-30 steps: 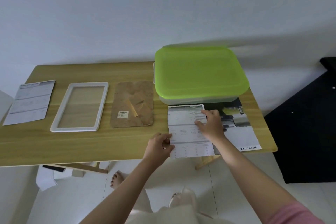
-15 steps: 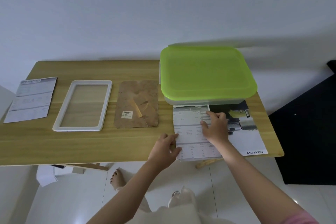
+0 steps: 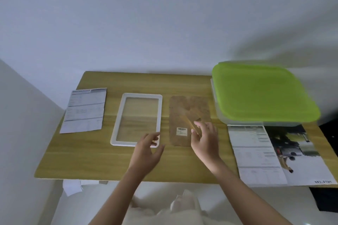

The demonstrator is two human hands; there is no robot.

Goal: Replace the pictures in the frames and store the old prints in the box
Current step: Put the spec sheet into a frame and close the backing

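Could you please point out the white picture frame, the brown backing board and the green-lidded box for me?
white picture frame [image 3: 117,124]: head view, on its left rail.
brown backing board [image 3: 180,111]: head view, on its upper middle.
green-lidded box [image 3: 261,93]: head view, on the lid's centre.

Bare tabletop before frame

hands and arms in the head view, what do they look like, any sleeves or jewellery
Both forearms are bare up to the bottom edge of the picture, with no sleeve showing. The left hand and right hand wear no gloves, and no watch, ring or bracelet can be seen. The picture is somewhat blurred, so small details could be missed.
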